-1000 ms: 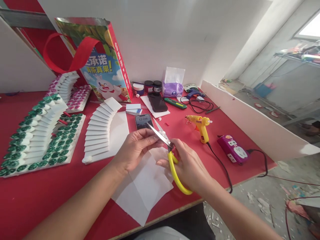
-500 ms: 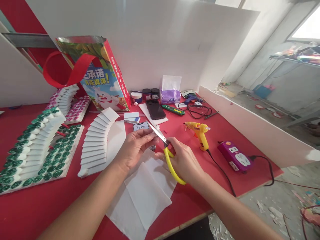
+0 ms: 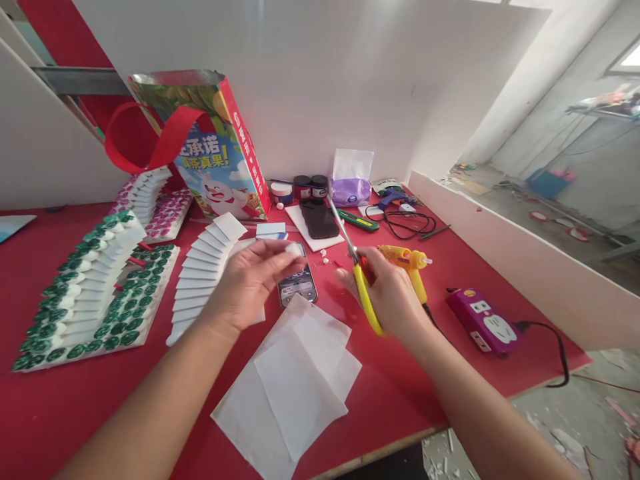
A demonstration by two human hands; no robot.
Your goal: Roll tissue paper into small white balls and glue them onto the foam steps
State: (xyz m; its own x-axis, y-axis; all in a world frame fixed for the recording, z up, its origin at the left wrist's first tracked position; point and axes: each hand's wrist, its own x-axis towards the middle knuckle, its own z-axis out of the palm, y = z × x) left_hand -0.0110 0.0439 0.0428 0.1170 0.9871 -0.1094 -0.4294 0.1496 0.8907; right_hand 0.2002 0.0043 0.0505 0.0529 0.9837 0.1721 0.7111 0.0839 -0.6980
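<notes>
My left hand (image 3: pixel 255 280) pinches a small white piece (image 3: pixel 293 249), perhaps folded tissue, between thumb and fingers above a phone with a lit screen (image 3: pixel 299 285). In my right hand (image 3: pixel 390 290) is a pair of scissors (image 3: pixel 367 297) with yellow handles, the blades pointing up and away, apart from the white piece. Thin white sheets (image 3: pixel 295 387) lie overlapping on the red table below both hands. Small white scraps (image 3: pixel 324 257) are scattered between the hands. To the left, a curved fan of white card steps (image 3: pixel 203 273) stands by my left hand.
A yellow glue gun (image 3: pixel 413 267) lies partly behind my right hand, with a purple power socket (image 3: pixel 483 320) farther right. A green-decorated model (image 3: pixel 100 293) and a gift bag (image 3: pixel 220 160) stand left. A black phone (image 3: pixel 320 219), cutter (image 3: pixel 358 220) and tissue pack (image 3: pixel 351 190) lie behind.
The scissors have moved right and up, away from the white piece in my left hand. My hands are farther apart, uncovering the lit phone and the scraps. The view has shifted slightly.
</notes>
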